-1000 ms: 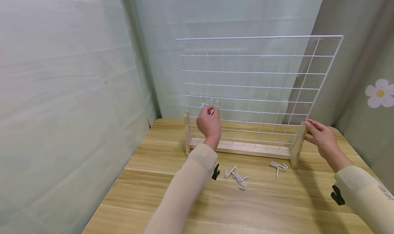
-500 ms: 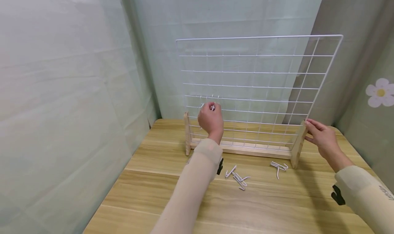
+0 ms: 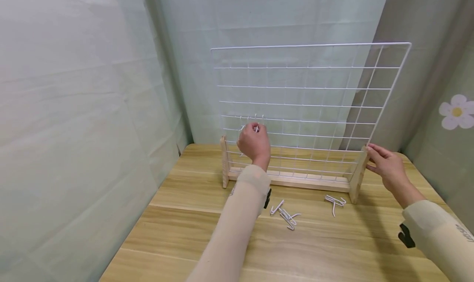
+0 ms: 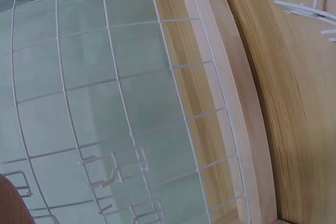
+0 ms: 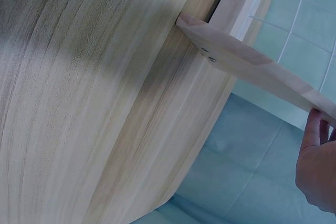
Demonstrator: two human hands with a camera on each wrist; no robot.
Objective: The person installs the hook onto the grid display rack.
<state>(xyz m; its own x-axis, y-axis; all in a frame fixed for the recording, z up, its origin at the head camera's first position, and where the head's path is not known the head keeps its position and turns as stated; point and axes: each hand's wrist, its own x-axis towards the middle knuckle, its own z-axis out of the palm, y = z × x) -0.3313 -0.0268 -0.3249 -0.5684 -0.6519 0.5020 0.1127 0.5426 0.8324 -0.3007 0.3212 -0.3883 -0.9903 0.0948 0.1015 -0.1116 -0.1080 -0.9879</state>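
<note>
A white wire grid panel (image 3: 314,105) stands upright in a wooden base (image 3: 307,182). My left hand (image 3: 254,144) pinches a white wire hook (image 3: 256,129) against the panel's lower left, its tips at a horizontal wire. Most of that hook is hidden by the fingers. Other hooks hang beside and below the hand; the left wrist view shows one hook (image 4: 115,170) and part of another hook (image 4: 147,211) on the wires. At the far side, my right hand (image 3: 388,165) grips the top of the base's right end piece (image 3: 358,177), thumb and fingers on either side.
Loose white hooks (image 3: 286,217) lie tangled on the wooden table (image 3: 177,224) in front of the base. More loose hooks (image 3: 335,201) lie near its right foot. Pale green curtains (image 3: 92,109) surround the table's left and back.
My left hand has risen slightly and shifted right, bringing the hook's tips up to the horizontal wire; over the last half second it barely moves. The right hand keeps its grip in place.
</note>
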